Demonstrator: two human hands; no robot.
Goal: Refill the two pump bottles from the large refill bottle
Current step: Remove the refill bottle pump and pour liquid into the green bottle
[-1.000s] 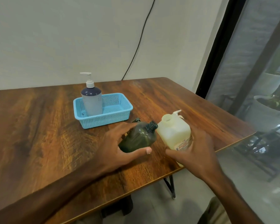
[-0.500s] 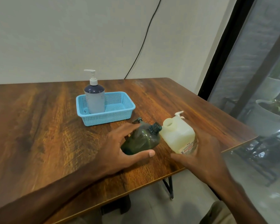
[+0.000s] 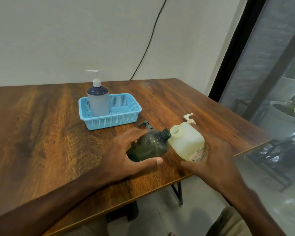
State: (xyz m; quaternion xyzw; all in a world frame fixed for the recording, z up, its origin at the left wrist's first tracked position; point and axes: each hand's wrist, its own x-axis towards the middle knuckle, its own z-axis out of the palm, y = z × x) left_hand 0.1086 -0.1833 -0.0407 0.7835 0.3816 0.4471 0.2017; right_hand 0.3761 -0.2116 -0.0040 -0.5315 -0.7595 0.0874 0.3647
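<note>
My left hand (image 3: pixel 126 155) grips a dark green bottle (image 3: pixel 148 145), tilted to the right with its open neck against the mouth of a pale cream bottle (image 3: pixel 186 142). My right hand (image 3: pixel 213 160) holds the cream bottle by its lower side near the table's front edge. Neither bottle has a pump on. A dark green pump head (image 3: pixel 144 124) lies on the table behind the green bottle. A white pump head (image 3: pixel 189 117) lies behind the cream bottle. A grey bottle with a dark top and white pump (image 3: pixel 98 101) stands upright in a blue basket (image 3: pixel 123 116).
The wooden table (image 3: pixel 41 125) ends close under my hands at the front and at the right. A black cable (image 3: pixel 148 46) runs down the wall behind. A glass door with a black frame (image 3: pixel 232 65) stands at the right.
Both hands keep their hold on the two bottles; the green bottle's neck has stayed against the cream bottle's mouth. The view has shifted slightly, nothing else moved.
</note>
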